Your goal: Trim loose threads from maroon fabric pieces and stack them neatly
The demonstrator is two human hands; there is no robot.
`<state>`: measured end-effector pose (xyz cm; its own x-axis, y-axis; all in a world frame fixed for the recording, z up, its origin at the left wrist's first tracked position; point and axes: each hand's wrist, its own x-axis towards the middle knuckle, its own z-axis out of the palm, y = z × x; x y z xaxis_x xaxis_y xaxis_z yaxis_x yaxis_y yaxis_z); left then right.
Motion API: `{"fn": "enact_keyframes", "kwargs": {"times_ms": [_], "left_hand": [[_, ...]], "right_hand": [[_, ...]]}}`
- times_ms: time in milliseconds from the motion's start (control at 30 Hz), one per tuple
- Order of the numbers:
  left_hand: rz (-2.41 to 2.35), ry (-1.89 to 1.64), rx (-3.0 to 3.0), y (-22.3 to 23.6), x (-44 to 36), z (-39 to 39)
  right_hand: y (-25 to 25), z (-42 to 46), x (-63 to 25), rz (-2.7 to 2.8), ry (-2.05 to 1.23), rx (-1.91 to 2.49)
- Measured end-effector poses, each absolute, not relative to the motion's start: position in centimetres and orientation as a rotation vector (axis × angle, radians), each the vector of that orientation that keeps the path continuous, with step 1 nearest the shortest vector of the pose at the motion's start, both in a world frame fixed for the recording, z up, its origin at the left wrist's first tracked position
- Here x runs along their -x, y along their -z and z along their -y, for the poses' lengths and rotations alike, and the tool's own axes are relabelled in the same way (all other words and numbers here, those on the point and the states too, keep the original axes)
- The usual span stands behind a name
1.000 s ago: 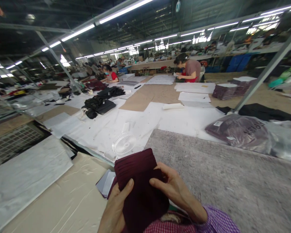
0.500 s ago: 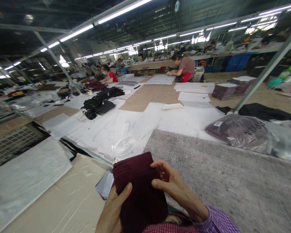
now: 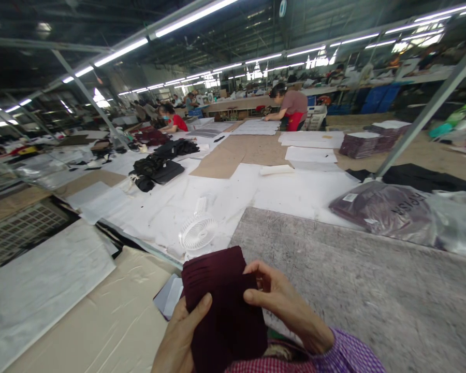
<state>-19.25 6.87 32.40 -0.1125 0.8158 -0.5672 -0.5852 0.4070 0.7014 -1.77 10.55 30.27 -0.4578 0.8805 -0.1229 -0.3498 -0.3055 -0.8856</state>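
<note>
A stack of dark maroon fabric pieces (image 3: 221,305) is held up close in front of my body, its far edge showing several fanned layers. My left hand (image 3: 182,331) grips the left side, thumb on top and fingers hidden underneath. At the upper right corner, my right hand (image 3: 275,295) pinches the edge of a top layer between thumb and fingers. Just beyond the stack, a small white fan (image 3: 198,232) lies on the white-covered table (image 3: 151,223).
A grey mottled board (image 3: 353,280) spans the right side. Plastic-bagged fabric (image 3: 384,210) lies behind it. Dark folded garments (image 3: 159,168) sit further off at left. Two co-workers, one in red (image 3: 176,123) and one in a mauve top (image 3: 295,102), stand across the tables. A metal post (image 3: 427,109) rises at right.
My right hand has drawn a top layer's corner slightly down, so layers beneath now show at the far edge. The co-worker in mauve has leaned further left.
</note>
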Motion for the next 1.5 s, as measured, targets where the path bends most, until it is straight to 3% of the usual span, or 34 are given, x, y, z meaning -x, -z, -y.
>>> {"fn": "enact_keyframes", "kwargs": {"times_ms": [1033,1300,1500], "left_hand": [[-1.125,-1.204,-0.278,-31.1,20.1,-6.9],[-1.135,-1.183,-0.29,-31.0,20.3,-6.9],[-1.13,-1.174,-0.275,-30.8,20.1,-6.9]], "right_hand": [[-28.7,-10.6,2.6,1.209,-1.623,0.946],[-29.6,-10.4,2.7,1.108,-1.817,0.774],[-29.5,-10.4,3.3,1.215,-1.683,0.793]]}}
